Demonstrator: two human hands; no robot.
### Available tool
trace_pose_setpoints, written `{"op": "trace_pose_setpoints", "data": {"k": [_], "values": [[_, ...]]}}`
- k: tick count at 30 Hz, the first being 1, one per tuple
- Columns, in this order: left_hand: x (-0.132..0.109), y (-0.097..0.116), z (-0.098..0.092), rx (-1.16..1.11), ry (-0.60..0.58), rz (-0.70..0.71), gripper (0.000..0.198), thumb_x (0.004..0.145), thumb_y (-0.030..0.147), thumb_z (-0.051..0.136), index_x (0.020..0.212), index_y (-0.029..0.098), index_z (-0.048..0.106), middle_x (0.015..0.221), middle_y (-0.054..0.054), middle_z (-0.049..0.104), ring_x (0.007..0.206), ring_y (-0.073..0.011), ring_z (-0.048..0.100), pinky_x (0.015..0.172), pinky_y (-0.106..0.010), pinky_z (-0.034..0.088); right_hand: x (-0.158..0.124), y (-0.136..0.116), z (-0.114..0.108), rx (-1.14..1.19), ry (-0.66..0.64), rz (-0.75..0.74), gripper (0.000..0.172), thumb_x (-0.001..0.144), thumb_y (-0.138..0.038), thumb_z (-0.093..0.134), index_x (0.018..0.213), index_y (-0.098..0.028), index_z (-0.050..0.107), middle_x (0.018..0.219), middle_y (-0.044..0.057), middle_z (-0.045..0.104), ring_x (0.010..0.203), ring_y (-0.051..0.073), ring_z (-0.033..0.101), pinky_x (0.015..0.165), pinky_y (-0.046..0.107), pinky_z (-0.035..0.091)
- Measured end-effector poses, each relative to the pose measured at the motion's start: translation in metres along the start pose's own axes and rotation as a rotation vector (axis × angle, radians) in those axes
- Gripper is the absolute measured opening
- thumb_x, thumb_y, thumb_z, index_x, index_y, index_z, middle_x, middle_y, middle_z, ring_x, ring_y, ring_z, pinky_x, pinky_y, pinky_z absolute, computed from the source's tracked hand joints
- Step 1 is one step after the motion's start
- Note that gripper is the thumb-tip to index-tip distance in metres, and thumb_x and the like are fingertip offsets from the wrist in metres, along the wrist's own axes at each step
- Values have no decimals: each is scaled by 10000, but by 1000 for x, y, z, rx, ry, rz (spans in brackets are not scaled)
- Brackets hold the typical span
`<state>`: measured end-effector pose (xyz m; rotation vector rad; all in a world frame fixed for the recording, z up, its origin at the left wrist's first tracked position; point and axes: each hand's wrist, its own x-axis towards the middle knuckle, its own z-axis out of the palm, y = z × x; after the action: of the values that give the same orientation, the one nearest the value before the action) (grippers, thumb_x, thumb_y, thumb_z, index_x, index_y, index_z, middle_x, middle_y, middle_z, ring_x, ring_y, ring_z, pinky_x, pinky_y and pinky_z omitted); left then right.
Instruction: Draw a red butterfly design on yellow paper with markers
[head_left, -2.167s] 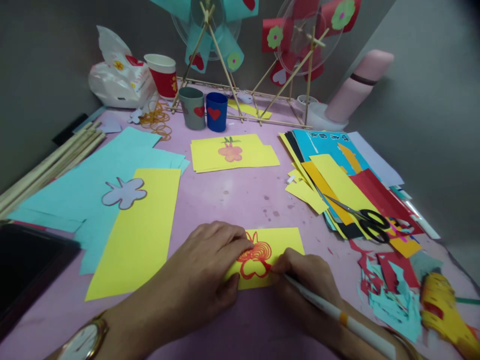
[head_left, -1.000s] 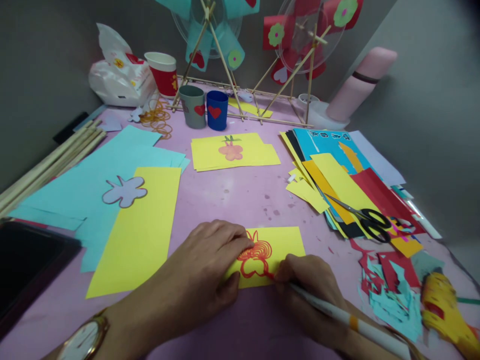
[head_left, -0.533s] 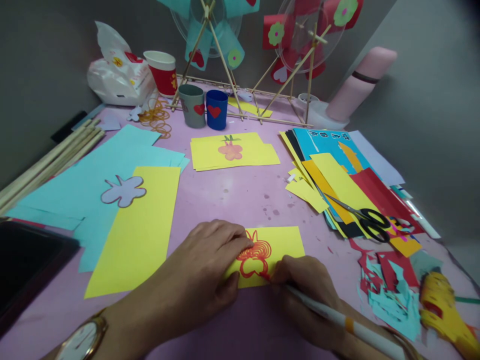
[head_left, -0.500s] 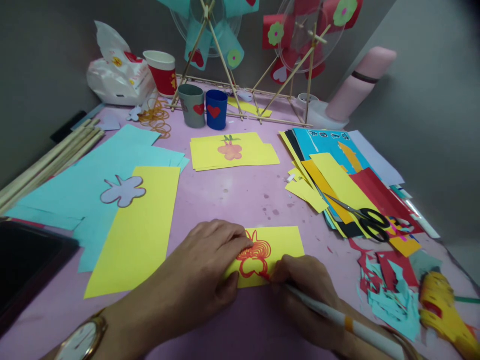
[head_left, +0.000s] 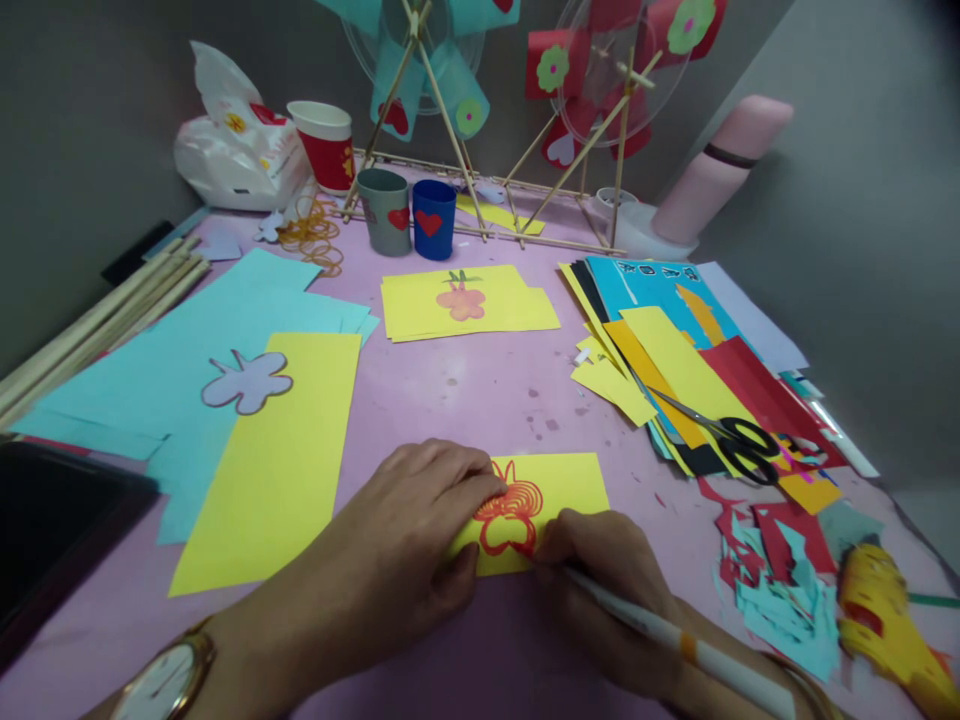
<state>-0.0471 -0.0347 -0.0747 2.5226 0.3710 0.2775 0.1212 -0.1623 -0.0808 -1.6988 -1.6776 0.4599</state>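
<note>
A small yellow card (head_left: 562,490) lies on the pink table (head_left: 465,390) near the front edge. A red flower drawing (head_left: 510,515) covers its left half. My left hand (head_left: 405,550), with a watch on the wrist, lies flat with fingers pressing on the card's left edge. My right hand (head_left: 600,570) is closed around a white pen (head_left: 675,635), whose tip touches the lower edge of the red flower.
A large yellow sheet (head_left: 277,460) on light blue paper (head_left: 150,380) lies to the left, beside wooden sticks (head_left: 90,330). Black scissors (head_left: 735,435) rest on stacked coloured paper at right. Behind stand a yellow card stack (head_left: 465,300), cups (head_left: 409,215), two stick-and-paper wheels and a pink bottle (head_left: 720,165).
My right hand has shifted the pen tip slightly left along the bottom of the red flower. My left hand has stayed on the card.
</note>
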Motion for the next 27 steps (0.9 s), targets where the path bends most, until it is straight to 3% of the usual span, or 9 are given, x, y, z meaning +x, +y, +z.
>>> {"op": "trace_pose_setpoints", "data": {"k": [6, 17, 27], "values": [[0, 0, 0, 0, 5, -3, 415, 747, 94, 530, 1145, 212, 524, 1130, -51, 557, 1050, -227, 482, 903, -420, 385, -1, 2, 0, 23, -16, 12, 166, 739, -169, 533, 649, -308, 546, 444, -26, 559, 354, 136, 494, 357, 255, 387], [0, 2, -3, -4, 7, 7, 406, 747, 86, 512, 1129, 225, 532, 1117, -52, 572, 1045, -228, 496, 894, -412, 401, 8, -8, 5, 8, 108, -9, 162, 708, -104, 446, 598, -201, 514, 440, -48, 560, 363, 65, 474, 397, 148, 354], [1, 1, -1, -6, 20, 13, 416, 741, 92, 528, 1134, 228, 532, 1115, -54, 579, 1041, -235, 503, 887, -422, 406, 9, -9, 7, -64, 109, 4, 168, 704, -108, 424, 592, -203, 505, 430, -50, 554, 354, 74, 491, 398, 155, 337]]}}
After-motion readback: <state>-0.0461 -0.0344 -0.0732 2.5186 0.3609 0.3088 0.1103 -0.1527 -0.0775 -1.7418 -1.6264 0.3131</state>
